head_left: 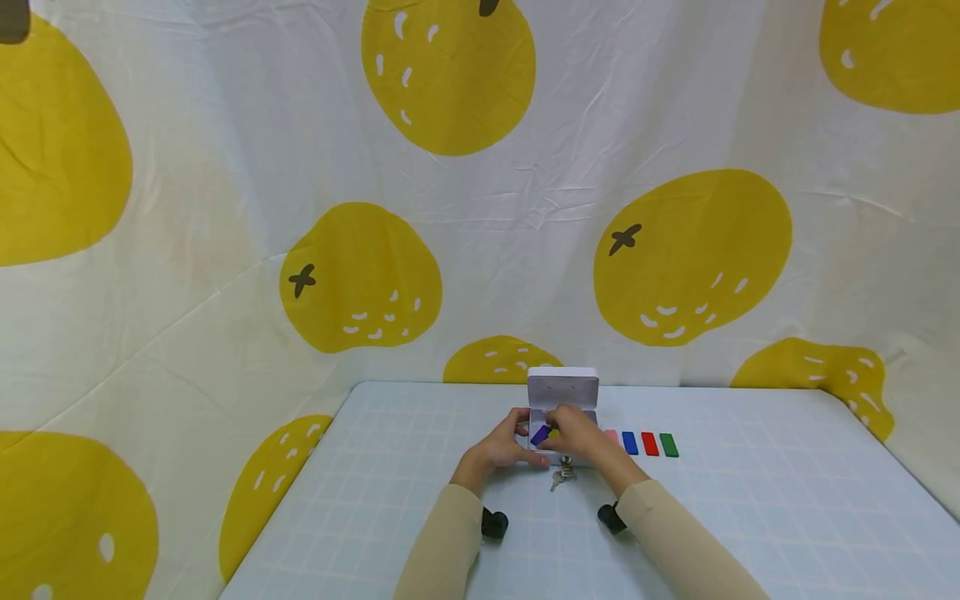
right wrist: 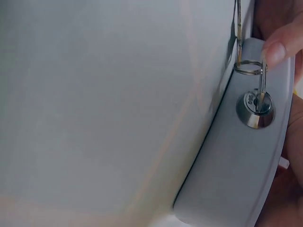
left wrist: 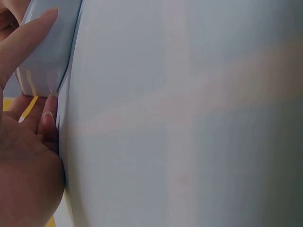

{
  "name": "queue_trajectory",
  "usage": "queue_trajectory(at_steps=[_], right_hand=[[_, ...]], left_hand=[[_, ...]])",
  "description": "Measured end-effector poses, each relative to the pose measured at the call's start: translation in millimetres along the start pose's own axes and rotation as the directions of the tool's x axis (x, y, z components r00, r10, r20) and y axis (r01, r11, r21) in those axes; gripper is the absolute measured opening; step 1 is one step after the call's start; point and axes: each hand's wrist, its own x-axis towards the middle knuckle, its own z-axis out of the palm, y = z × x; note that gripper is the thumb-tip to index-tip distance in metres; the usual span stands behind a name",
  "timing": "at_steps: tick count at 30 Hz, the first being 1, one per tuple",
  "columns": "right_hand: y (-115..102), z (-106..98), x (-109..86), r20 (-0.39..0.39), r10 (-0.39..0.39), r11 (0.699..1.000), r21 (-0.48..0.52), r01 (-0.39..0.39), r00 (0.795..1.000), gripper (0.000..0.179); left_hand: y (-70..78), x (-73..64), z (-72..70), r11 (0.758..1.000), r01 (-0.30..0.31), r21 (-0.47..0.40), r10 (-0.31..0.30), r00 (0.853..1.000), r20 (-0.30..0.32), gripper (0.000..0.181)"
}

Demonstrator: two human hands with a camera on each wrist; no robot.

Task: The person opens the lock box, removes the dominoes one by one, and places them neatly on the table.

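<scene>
A small white metal box [head_left: 581, 458] stands on the table with its lid [head_left: 562, 388] raised. My left hand [head_left: 501, 445] grips the box's left end, its thumb [left wrist: 33, 35] along the front wall and the other fingers round the side. Inside the box reaches my right hand [head_left: 576, 429], fingers bent down. A purple block [head_left: 540, 435] lies tilted beside those fingers, and a yellow piece [head_left: 554, 434] shows under them; whether they pinch either is hidden. One key sits in the front lock [right wrist: 255, 109], and another key [head_left: 557, 479] hangs from its ring [right wrist: 248, 67].
Right of the box, a pink block [head_left: 612, 436], a blue block [head_left: 630, 442], a red block [head_left: 649, 443] and a green block [head_left: 669, 445] lie in a row. The table [head_left: 360, 500] has a pale checked cloth. A fruit-printed curtain [head_left: 525, 283] hangs behind.
</scene>
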Motion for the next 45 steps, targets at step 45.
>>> queue_trajectory(at_steps=[45], right_hand=[[-7.7, 2.3, 4.7, 0.005, -0.013, 1.0, -0.002, 0.013, 1.0, 0.024]], left_hand=[[-1.4, 1.3, -0.5, 1.0, -0.017, -0.005, 0.017, 1.0, 0.003, 0.086]])
